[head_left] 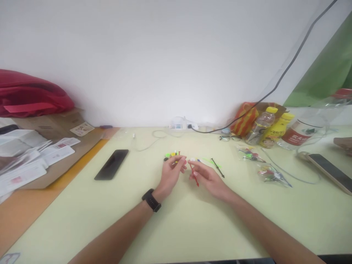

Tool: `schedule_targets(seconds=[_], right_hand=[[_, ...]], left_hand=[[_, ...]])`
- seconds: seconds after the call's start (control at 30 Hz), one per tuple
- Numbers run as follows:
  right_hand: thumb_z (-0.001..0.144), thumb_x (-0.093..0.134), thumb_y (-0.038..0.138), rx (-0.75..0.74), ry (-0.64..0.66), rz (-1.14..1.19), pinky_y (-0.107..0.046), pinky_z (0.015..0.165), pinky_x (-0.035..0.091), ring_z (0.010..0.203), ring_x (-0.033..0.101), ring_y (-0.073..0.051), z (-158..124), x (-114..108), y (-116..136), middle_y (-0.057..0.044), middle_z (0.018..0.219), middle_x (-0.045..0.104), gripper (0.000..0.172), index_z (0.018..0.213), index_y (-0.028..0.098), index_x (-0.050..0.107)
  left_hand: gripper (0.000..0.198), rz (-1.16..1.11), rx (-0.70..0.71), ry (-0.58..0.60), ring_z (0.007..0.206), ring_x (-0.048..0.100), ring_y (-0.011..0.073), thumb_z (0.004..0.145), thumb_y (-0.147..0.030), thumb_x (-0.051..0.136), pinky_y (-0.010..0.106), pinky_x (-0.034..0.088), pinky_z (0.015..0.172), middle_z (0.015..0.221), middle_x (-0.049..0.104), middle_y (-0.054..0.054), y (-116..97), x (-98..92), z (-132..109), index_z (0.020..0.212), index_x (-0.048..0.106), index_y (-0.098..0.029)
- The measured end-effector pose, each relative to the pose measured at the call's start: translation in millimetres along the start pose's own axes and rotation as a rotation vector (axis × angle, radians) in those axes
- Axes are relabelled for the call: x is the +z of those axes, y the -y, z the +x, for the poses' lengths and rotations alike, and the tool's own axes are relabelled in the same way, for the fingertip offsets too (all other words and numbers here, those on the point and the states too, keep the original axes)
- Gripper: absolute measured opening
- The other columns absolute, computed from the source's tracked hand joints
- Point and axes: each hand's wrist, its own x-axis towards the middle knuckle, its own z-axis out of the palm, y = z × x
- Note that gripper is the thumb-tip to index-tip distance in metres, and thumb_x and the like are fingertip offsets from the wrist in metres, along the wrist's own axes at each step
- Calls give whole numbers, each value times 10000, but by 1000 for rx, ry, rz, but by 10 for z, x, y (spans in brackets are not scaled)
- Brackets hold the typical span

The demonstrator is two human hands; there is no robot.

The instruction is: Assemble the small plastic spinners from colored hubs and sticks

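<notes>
Over the middle of the table, my right hand [207, 178] pinches a thin red plastic stick with an arrow-shaped end [196, 179], which points down towards me. My left hand [172, 172], with a black watch on its wrist, is closed in a pinch just left of it. A speck of red shows at its fingertips, too small to name. Behind my hands lie several small yellow, green, white and black plastic pieces [171, 155], partly hidden by my fingers. A black arrow-ended stick [217, 168] lies right of my right hand, beside a bright green piece.
A black phone [112, 165] lies to the left, papers [57, 154] and a cardboard box beyond it. On the right are bagged plastic parts [272, 173], another phone [331, 170], glasses [230, 138], bottles [261, 126] and cables. A power strip [178, 124] sits against the wall.
</notes>
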Motion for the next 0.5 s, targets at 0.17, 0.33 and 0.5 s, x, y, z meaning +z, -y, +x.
schedule_targets(seconds=[0.17,0.33,0.5], right_hand=[[953,618,483,31,-139,46,-345,716,529,887,669,-213,27,-43,-37,-59,1043,582,506,1413,283,547],[928,664,393,68,-201,224,-338,710,508,774,617,-165,51,-223,181,-10,923,532,439,1340,269,581],[909,673,288,-215,-324,326,-278,621,458,656,503,-109,-197,-485,775,-5,873,544,56,907,237,650]], left_hand=[[349,-129,-62,-48,756,712,192,838,-438,740,316,577,713,940,724,105,18,-14,30,967,756,-115],[314,-110,-60,-11,726,702,180,838,-423,733,304,571,687,899,706,81,54,11,-2,921,739,-120],[288,-5,-33,104,695,661,147,873,-433,700,248,530,623,821,674,44,147,41,-49,868,723,-146]])
